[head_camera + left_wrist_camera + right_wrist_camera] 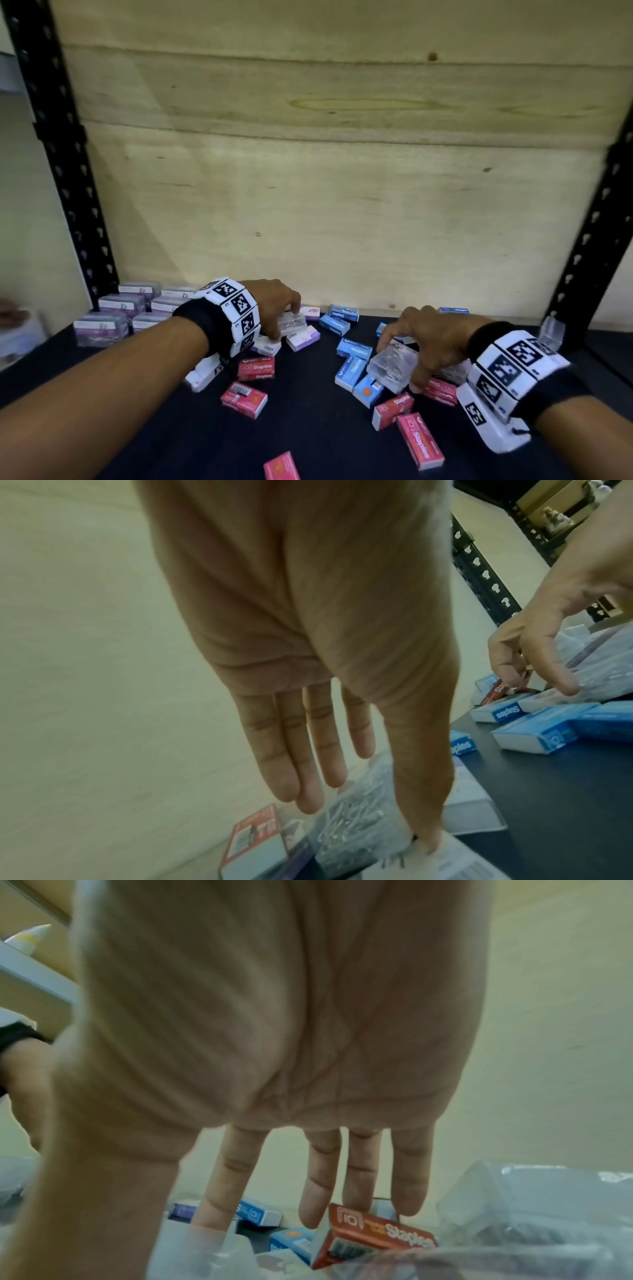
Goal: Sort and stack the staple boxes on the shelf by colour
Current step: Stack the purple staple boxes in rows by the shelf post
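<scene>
The right hand (435, 339) pinches a clear, rigid plastic box of metal paper clips (394, 368), which lies tilted on blue cardboard staple boxes (354, 349) on the dark shelf (164, 431). The left hand (274, 301), grip wide, hovers over a second clear clip box (292, 323). The boxes are probably light, smooth and slippery, best held across opposite side walls.

Dim, greenish, even light with soft shadows; head view bows at its three and nine o'clock edges, wrist views blur close up.
</scene>
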`<state>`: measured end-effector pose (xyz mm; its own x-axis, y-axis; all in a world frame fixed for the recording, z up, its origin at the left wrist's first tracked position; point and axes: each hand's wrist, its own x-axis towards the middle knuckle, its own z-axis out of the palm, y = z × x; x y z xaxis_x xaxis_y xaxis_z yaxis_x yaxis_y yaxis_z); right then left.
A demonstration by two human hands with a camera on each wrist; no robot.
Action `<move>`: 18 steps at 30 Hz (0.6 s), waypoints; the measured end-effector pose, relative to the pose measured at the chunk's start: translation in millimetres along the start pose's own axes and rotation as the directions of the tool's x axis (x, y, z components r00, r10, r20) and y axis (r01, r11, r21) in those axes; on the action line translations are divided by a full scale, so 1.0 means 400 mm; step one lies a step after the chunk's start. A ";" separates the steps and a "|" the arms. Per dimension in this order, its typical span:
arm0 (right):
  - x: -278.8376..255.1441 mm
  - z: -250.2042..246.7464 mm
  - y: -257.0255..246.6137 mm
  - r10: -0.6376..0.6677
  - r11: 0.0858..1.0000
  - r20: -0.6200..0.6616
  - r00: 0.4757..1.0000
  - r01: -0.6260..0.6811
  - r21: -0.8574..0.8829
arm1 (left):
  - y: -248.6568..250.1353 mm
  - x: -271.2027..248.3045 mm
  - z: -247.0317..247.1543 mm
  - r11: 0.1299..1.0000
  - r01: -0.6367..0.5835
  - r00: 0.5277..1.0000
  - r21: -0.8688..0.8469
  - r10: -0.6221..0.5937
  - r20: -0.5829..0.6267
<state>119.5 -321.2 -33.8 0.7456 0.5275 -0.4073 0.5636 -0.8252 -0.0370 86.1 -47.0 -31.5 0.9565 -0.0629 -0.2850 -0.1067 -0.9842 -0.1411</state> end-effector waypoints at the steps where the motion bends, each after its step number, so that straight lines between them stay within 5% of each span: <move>1: 0.003 0.000 0.002 -0.005 1.000 -0.005 1.000 0.005 0.007 | -0.002 -0.001 0.001 1.000 -0.001 1.000 -0.001 0.001 -0.003; 18: 0.031 -0.058 -0.040 -0.110 0.938 -0.152 0.982 0.153 0.311 | -0.081 -0.089 -0.036 0.980 -0.122 0.968 -0.158 0.082 -0.236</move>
<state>128.1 -297.0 -17.0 0.7243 0.6396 -0.2576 0.5323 -0.7561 -0.3807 59.5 -15.2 -3.3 0.9814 -0.1810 -0.0634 -0.1783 -0.9829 0.0458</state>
